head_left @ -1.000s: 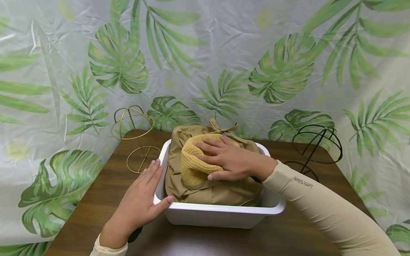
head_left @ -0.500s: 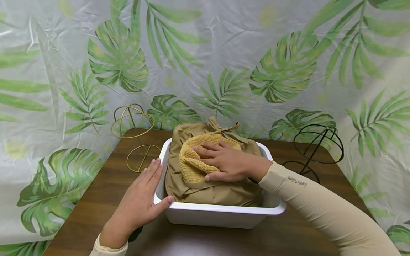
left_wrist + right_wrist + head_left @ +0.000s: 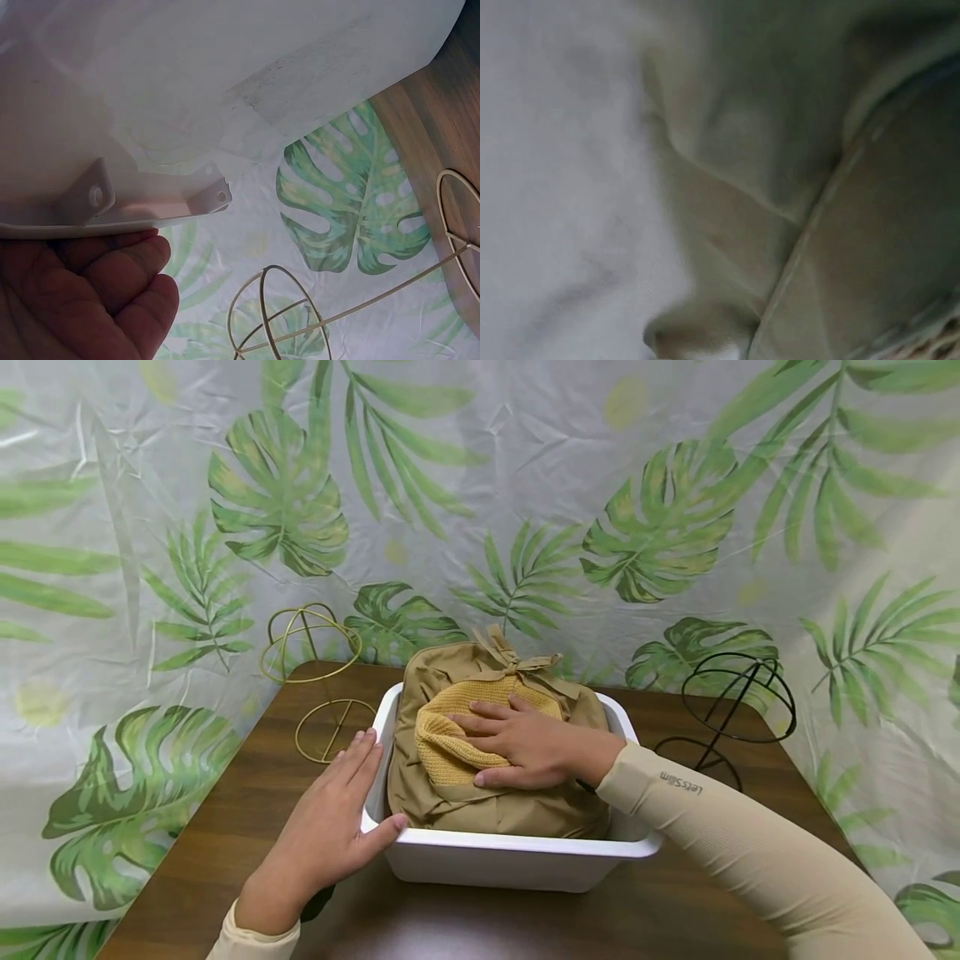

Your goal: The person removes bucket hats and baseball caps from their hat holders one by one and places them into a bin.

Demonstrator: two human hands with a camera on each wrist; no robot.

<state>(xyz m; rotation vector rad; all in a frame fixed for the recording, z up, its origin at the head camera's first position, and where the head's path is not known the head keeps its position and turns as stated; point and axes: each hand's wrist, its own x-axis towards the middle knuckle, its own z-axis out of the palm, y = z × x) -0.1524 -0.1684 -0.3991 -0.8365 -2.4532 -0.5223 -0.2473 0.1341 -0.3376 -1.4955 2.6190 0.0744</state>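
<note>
A white plastic bin (image 3: 517,845) stands on the table, filled with a wide tan cloth piece (image 3: 495,814) that has a tied bow (image 3: 517,666) at the back. On top of the cloth lies a ribbed yellow knitted piece (image 3: 450,764), partly folded; its exact kind is unclear. My right hand (image 3: 528,747) rests on the knit with spread fingers. My left hand (image 3: 322,827) lies along the bin's left rim, its thumb over the front corner. In the left wrist view, its fingers (image 3: 124,274) touch the rim from outside. Blurred tan cloth (image 3: 727,202) fills much of the right wrist view.
A gold wire stand (image 3: 303,678) is left of the bin and a black wire stand (image 3: 738,727) right of it. Behind the dark wooden table (image 3: 225,860) hangs a leaf-patterned curtain (image 3: 525,460).
My right hand has shifted slightly left, and the yellow knit beneath it has slid left a little and looks flatter. My left hand stays on the bin's rim.
</note>
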